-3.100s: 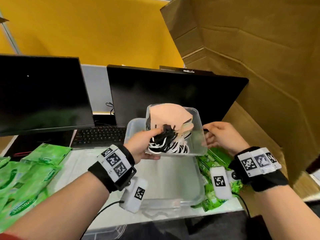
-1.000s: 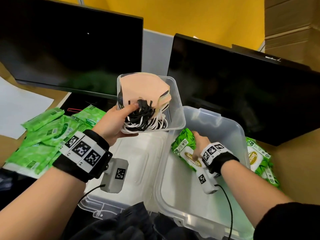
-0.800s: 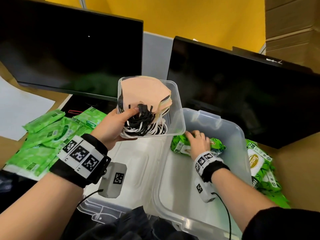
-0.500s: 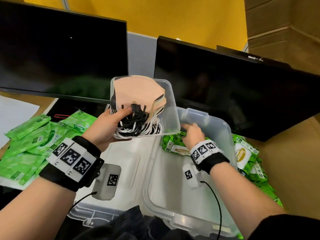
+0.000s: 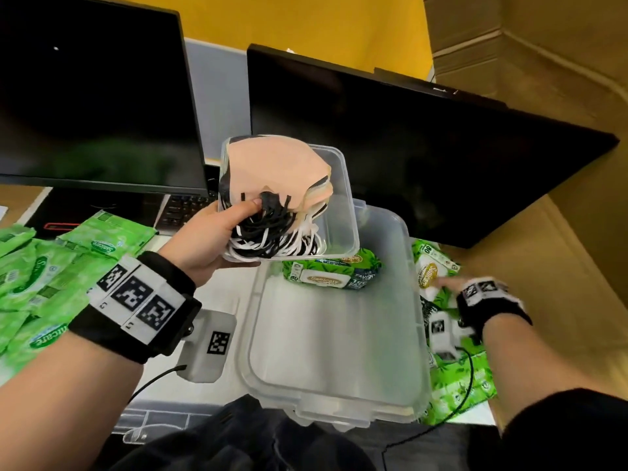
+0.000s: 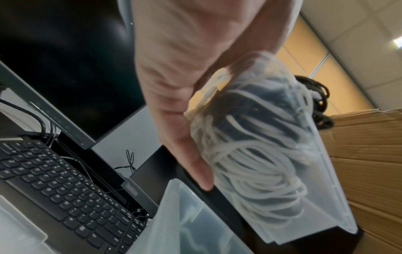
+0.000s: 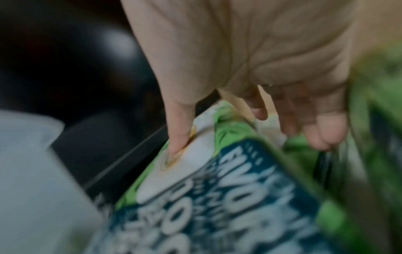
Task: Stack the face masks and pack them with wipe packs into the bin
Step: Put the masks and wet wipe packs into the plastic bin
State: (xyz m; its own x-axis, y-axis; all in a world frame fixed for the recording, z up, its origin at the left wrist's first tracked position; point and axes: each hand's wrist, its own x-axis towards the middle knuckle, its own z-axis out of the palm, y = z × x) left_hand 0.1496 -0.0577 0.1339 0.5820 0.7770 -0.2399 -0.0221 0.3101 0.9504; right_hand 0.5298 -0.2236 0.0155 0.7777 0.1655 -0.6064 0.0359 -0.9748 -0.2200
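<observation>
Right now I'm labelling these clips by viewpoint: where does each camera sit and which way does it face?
Head: worn on the head, looking down at the bin; both forearms, left hand and right hand show.
Left wrist: under the left hand, looking along the palm at the small container of face masks.
Right wrist: under the right hand, looking along the fingers at a wipe pack.
Shared: head and left wrist both show the container; head and right wrist the pack.

You face two large black monitors (image 5: 95, 96) standing side by side, screens dark, before a yellow wall (image 5: 306, 25). A black laptop keyboard (image 6: 65, 185) lies below them. Brown corrugated cardboard (image 5: 543, 79) rises at your right.
</observation>
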